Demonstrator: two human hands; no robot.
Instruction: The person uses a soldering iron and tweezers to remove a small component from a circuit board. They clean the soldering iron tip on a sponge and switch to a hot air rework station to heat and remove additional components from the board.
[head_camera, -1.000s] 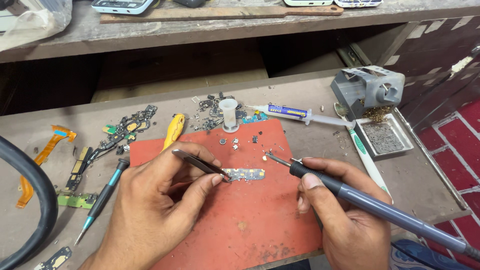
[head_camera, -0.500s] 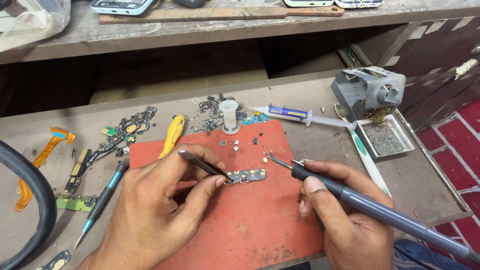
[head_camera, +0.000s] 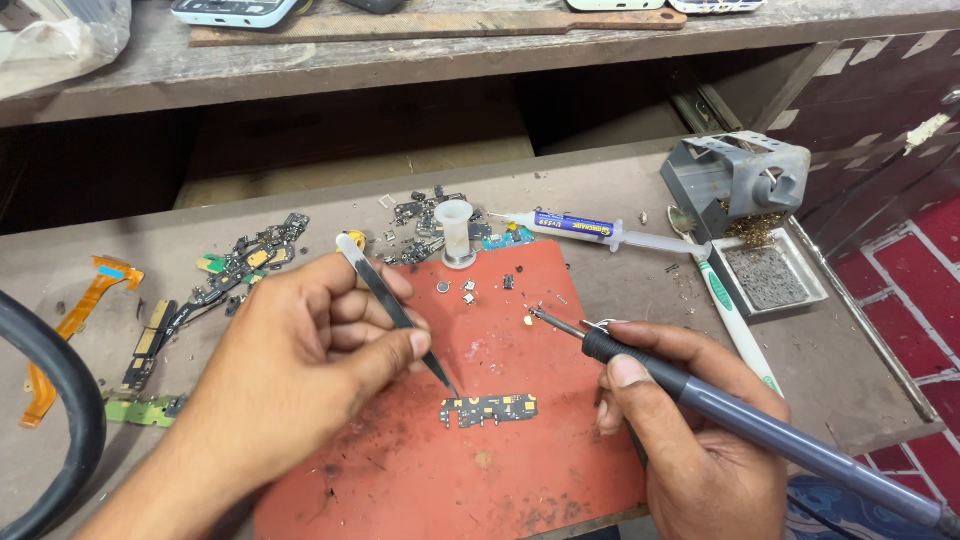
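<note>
Resting near the middle of the red mat (head_camera: 420, 480), a small dark circuit board (head_camera: 489, 409) is being worked on with two tools. Black tweezers (head_camera: 395, 310) are pinched closed in the left hand (head_camera: 300, 370), their tip touching the board's left end to steady it. A soldering iron (head_camera: 720, 410) is gripped in the right hand (head_camera: 700, 440), its tip raised above the mat, apart from the board. Judging by this, lowering the tip onto the board calls for a steady wrist.
</note>
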